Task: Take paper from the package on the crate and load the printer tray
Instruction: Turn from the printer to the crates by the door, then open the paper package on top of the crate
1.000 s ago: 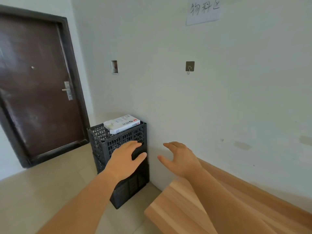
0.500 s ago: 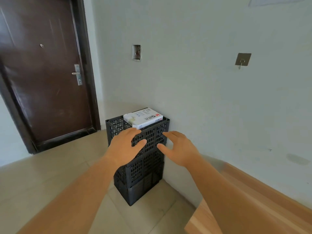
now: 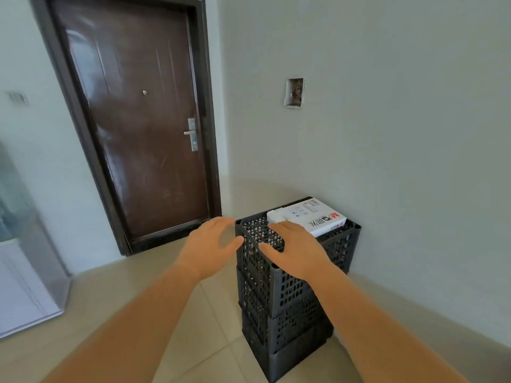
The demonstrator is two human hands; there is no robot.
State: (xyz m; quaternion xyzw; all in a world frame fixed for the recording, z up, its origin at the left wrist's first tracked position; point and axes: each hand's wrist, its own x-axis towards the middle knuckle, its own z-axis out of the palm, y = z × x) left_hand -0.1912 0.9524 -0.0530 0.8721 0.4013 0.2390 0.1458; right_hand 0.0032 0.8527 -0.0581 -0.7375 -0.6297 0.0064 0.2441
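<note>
Both hands reach, spread and empty, for a paper package lying on stacked black crates in a room corner.

From left: a pale cabinet (image 3: 25,272) hugs the frame edge; a closed brown door (image 3: 138,120) stands behind open tiled floor (image 3: 110,299), the only free room for stepping back with a load. The left hand (image 3: 210,247), fingers wide and holding nothing, hovers just left of the top crate (image 3: 276,283); the right hand (image 3: 293,250), equally open, is above its perforated top, near the white paper package (image 3: 307,217), which lies at the far right corner, close to the wall (image 3: 387,134). The package's near end looks torn open, though that is hard to confirm. A sound grip would likely take it from both long sides, lifting level over the crate's raised rim. No printer is in view.
</note>
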